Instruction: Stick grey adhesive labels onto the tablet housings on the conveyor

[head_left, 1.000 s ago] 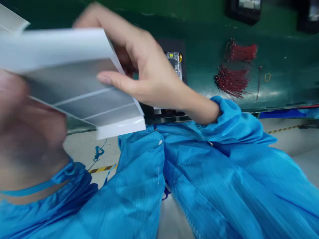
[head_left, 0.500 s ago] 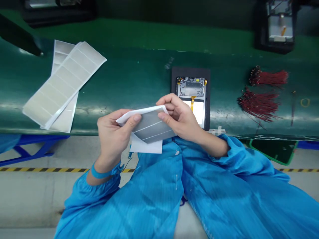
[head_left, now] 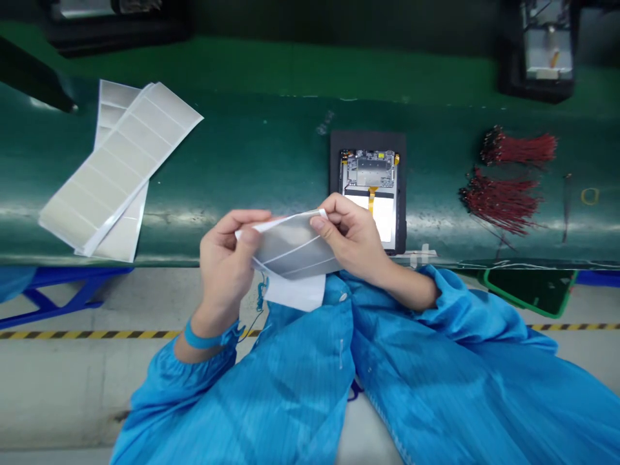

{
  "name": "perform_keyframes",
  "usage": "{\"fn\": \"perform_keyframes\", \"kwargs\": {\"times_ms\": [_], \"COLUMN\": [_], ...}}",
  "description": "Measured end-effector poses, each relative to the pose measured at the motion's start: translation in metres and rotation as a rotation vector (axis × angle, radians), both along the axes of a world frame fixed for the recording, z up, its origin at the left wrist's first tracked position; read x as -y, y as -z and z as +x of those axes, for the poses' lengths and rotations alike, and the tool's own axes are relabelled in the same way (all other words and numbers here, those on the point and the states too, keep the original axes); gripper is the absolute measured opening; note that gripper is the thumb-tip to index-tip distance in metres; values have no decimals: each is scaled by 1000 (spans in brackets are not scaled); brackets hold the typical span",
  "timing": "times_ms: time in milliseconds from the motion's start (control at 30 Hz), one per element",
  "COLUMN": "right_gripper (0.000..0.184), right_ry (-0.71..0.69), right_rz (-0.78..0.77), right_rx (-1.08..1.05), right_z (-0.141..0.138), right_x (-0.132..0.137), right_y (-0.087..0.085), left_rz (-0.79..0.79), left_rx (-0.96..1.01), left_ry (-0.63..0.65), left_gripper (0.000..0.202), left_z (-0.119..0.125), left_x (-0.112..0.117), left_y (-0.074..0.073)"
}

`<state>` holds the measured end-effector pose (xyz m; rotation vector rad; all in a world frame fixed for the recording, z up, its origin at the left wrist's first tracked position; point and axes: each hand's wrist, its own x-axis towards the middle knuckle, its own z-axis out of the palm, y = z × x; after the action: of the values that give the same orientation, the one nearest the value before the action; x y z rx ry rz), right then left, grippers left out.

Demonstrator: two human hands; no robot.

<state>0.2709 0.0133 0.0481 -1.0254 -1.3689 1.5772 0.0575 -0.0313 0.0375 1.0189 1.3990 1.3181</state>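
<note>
Both hands pinch a sheet of grey adhesive strips (head_left: 293, 248) with thin pale lines across it, held just over the bench's front edge. My left hand (head_left: 225, 258) grips its left corner between thumb and fingers. My right hand (head_left: 351, 239) holds its upper right edge. A white backing flap (head_left: 295, 290) hangs below the sheet. Just beyond my right hand, an opened electronic device (head_left: 371, 171) with exposed circuitry lies in a black holder (head_left: 368, 142), its lower part partly hidden by my fingers.
Overlapping sheets of pale labels (head_left: 119, 171) lie on the green bench mat (head_left: 271, 129) at left. Two bundles of red wires (head_left: 518, 148) lie at right. Another device in a black holder (head_left: 547, 48) stands at the far edge. Blue sleeves fill the bottom.
Since a second ago, the sheet and hands have dropped from close to the camera to over the bench edge. My left thumb has shifted to the sheet's corner, and the white flap hangs lower.
</note>
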Motion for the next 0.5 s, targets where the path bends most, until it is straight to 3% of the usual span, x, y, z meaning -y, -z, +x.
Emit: {"fn": "perform_keyframes", "kwargs": {"times_ms": [67,167,267,367,500], "right_gripper": [45,37,23,14,18], "right_ry": [-15,-93,-95,-86,-12], "right_rz": [11,59,184,377,800], "right_rx": [-9,-36,91,284,554], "right_z": [-1,2,7,11,11], "right_x": [0,-5,-11,-13,-8], "right_y": [0,-3,-11,-17,-14], "left_rz": [17,35,42,39,11], "left_rx": [-117,-301,-367,-380,-342], "left_ry": [5,-55,-67,-60,-88], "left_gripper": [44,27,23,23,25], "left_z": [3,3,1,1,6], "left_x": [4,8,8,5,2], "left_y": [-5,-13,-19,-22,-24]}}
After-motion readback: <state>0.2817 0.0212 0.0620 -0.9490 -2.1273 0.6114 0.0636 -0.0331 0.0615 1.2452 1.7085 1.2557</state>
